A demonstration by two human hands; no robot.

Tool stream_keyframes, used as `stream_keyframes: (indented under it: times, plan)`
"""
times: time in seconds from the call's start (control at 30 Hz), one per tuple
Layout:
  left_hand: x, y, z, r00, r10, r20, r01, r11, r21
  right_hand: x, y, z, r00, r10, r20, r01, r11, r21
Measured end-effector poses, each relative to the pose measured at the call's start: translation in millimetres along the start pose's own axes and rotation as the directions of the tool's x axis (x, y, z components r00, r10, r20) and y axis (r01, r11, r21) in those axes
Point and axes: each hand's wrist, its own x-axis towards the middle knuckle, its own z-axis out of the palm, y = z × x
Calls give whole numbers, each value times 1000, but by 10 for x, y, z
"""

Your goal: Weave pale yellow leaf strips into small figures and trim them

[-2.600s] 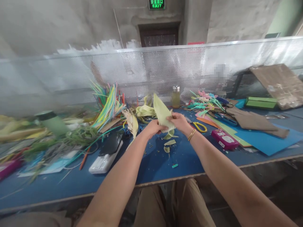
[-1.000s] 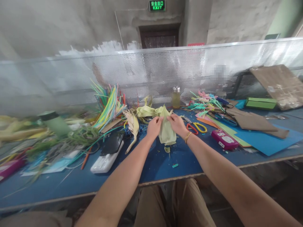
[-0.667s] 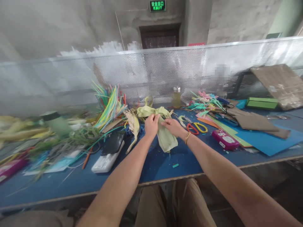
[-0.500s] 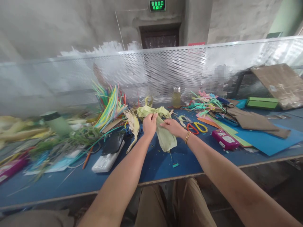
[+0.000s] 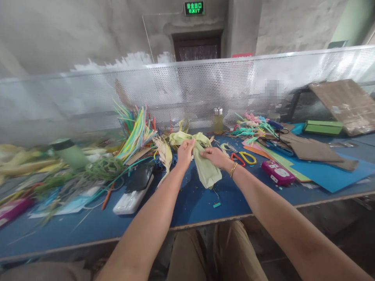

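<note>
A pale green corn husk (image 5: 206,171) hangs from my hands over the blue table, its wide end toward me. My left hand (image 5: 185,153) is closed, pinching the husk's narrow upper end. With thumb and fingers, my right hand (image 5: 216,157) grips the husk's right edge a little lower. More crumpled husk pieces (image 5: 180,137) show just beyond my hands; whether they join the held one I cannot tell. A drier, yellowish husk (image 5: 164,153) lies left of my left hand. Scissors with red and yellow handles (image 5: 248,157) rest right of my right hand.
Left on the table (image 5: 193,210) are a white case with a black phone-like slab (image 5: 139,180), a bundle of pipe cleaners (image 5: 137,134) and a green bottle (image 5: 68,154). A glass bottle (image 5: 218,121) stands behind. Rightward lie a magenta box (image 5: 278,172) and blue paper (image 5: 331,175).
The husk's lower end has swung slightly right and looks more puffed and folded. Both hands keep their grip in nearly the same place.
</note>
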Motion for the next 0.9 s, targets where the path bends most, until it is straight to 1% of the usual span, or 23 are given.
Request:
stream_keyframes:
  times: [0.07,0.1,0.27,0.5,0.7,0.9]
  plan:
    - [-9,21,4,999,0,46,1,1000,-22,-21,-33,1,999,-8,42,8,1000,15]
    - [-6,27,-8,999,-5,52,6,1000,-29,-32,-51,2,998,-7,65,5,1000,31]
    - [30,41,-92,998,-6,-55,5,1000,-17,-68,-113,6,989,33,145,-52,991,127]
    - [50,35,-84,993,-28,-118,25,999,-21,-70,-111,2,986,40,165,-67,984,163]
    - [61,28,-106,990,-37,-135,36,999,-14,-73,-99,-7,981,27,194,-63,981,181]
    - [91,-3,-152,990,-6,-140,23,992,125,-85,-124,-11,977,49,206,-83,984,160]
